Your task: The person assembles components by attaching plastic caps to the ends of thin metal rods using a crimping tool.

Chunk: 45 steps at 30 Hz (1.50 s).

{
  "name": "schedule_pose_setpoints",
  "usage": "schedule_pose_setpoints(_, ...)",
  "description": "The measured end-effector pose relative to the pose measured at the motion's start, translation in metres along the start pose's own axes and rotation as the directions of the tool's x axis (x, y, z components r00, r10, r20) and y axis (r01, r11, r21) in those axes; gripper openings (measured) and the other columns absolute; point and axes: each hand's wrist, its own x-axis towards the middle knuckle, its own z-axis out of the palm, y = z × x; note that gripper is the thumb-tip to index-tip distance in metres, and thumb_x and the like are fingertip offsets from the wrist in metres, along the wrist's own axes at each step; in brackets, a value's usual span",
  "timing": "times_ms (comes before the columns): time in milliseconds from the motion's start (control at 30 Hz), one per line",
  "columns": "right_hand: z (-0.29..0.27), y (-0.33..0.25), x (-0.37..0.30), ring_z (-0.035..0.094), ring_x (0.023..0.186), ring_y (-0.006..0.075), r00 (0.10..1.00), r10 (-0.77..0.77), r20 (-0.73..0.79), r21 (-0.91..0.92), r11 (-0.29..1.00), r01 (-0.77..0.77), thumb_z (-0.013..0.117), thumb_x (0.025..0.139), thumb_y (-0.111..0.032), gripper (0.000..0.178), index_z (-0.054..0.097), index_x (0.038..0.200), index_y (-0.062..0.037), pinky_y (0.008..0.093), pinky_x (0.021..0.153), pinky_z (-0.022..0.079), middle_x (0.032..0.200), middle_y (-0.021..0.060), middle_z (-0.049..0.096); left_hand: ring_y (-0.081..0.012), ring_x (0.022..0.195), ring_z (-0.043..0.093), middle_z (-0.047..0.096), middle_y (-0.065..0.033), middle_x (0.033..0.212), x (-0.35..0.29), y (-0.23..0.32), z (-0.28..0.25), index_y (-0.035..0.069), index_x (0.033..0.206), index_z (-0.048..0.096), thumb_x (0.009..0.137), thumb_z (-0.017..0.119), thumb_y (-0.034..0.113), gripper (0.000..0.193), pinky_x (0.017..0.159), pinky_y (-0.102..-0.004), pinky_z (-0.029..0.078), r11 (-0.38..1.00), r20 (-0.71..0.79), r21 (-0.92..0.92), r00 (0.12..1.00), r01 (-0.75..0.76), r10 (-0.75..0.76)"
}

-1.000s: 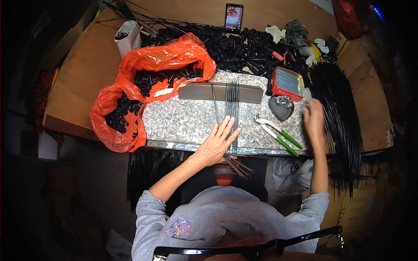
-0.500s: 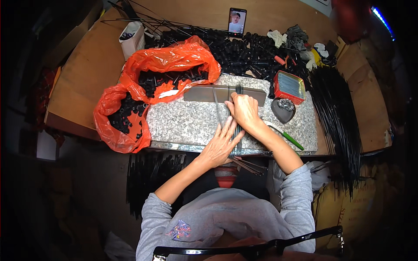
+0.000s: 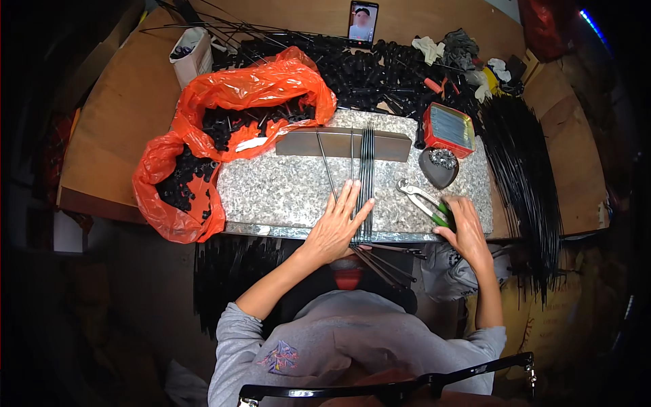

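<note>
Rods (image 3: 367, 163), likely springy, best gripped mid-length, are part-covered by spread left hand (image 3: 332, 227) near worktop's (image 3: 271, 193) front edge; pliers (image 3: 440, 219), by right hand (image 3: 468, 227), grip unclear.

I see rods (image 3: 367, 176) lying across the bar (image 3: 336, 143), the bags (image 3: 254, 85) to its left, a phone (image 3: 363, 26) behind it, a tin (image 3: 447, 148) to its right, and pliers (image 3: 411, 190) before its right end.

Brown wooden surface (image 3: 507, 220) bears speckled grey stone slab (image 3: 278, 193); on slab: long grey metal bar (image 3: 337, 144), green-handled steel pincers (image 3: 410, 190), dark heart-shaped dish (image 3: 439, 175).
</note>
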Motion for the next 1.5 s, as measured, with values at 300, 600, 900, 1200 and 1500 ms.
schedule_pose_setpoints(300, 0.034, 0.027, -0.012, 0.045, 0.093, 0.0358, 0.993, -0.031, -0.116, -0.07, 0.997, 0.023, 0.064, 0.071, -0.012, 0.04, 0.048, 0.106, 0.0017, 0.0412, 0.081, 0.037, 0.1, 0.0181, 0.047, -0.0392, 0.132, 0.016, 0.017, -0.0251, 0.141, 0.001, 0.003, -0.003, 0.005, 0.135, 0.028, 0.064, 0.068, 0.042, 0.09, 0.101, -0.0522, 0.024, 1.0, 0.044, 0.016, 0.999, -0.009, 0.008)
schedule_pose_setpoints(600, 0.015, 0.007, 0.002, 0.053, 0.076, 0.0175, 0.938, 0.153, 0.312, 0.71, 0.618, -0.337, 0.047, 0.088, -0.017, 0.019, 0.052, 0.097, 0.0, 0.0302, 0.066, 0.042, 0.086, 0.0075, 0.054, -0.0386, 0.131, 0.017, 0.018, -0.026, 0.14, -0.001, 0.0, 0.002, 0.004, 0.135, 0.026, 0.061, 0.07, 0.041, 0.094, 0.1, -0.0515, 0.026, 0.998, 0.034, 0.053, 0.999, -0.021, 0.019)
schedule_pose_setpoints(900, 0.058, -0.045, 0.07, 0.058, 0.088, 0.0199, 0.772, -0.29, 0.566, 0.708, -0.31, -0.635, 0.043, 0.093, -0.017, 0.032, 0.045, 0.117, 0.0038, 0.0284, 0.076, 0.048, 0.103, 0.0123, 0.057, -0.0386, 0.131, 0.017, 0.021, -0.0271, 0.138, 0.0, 0.0, 0.0, 0.002, 0.132, 0.031, 0.061, 0.069, 0.046, 0.092, 0.1, -0.0506, 0.026, 0.997, 0.031, 0.069, 0.999, -0.032, 0.03)
schedule_pose_setpoints(1200, 0.077, -0.056, 0.091, 0.056, 0.101, 0.0263, 0.78, -0.396, 0.484, 0.689, -0.378, -0.619, 0.039, 0.094, -0.024, 0.043, 0.038, 0.125, 0.0054, 0.0369, 0.086, 0.045, 0.111, 0.0165, 0.055, -0.0401, 0.129, 0.023, 0.037, -0.0257, 0.126, -0.008, -0.006, 0.021, -0.002, 0.116, 0.046, 0.062, 0.069, 0.041, 0.072, 0.102, -0.0539, 0.023, 0.999, 0.005, 0.03, 0.999, -0.046, 0.046)
schedule_pose_setpoints(1500, 0.08, -0.053, 0.094, 0.055, 0.103, 0.026, 0.777, -0.414, 0.474, 0.684, -0.383, -0.621, 0.04, 0.093, -0.026, 0.047, 0.035, 0.127, 0.0065, 0.0368, 0.088, 0.044, 0.113, 0.0165, 0.053, -0.0397, 0.126, 0.028, 0.038, -0.0247, 0.124, -0.008, -0.006, 0.021, -0.001, 0.111, 0.049, 0.064, 0.068, 0.036, 0.063, 0.101, -0.0553, 0.023, 0.999, -0.003, -0.011, 0.999, -0.038, 0.038)
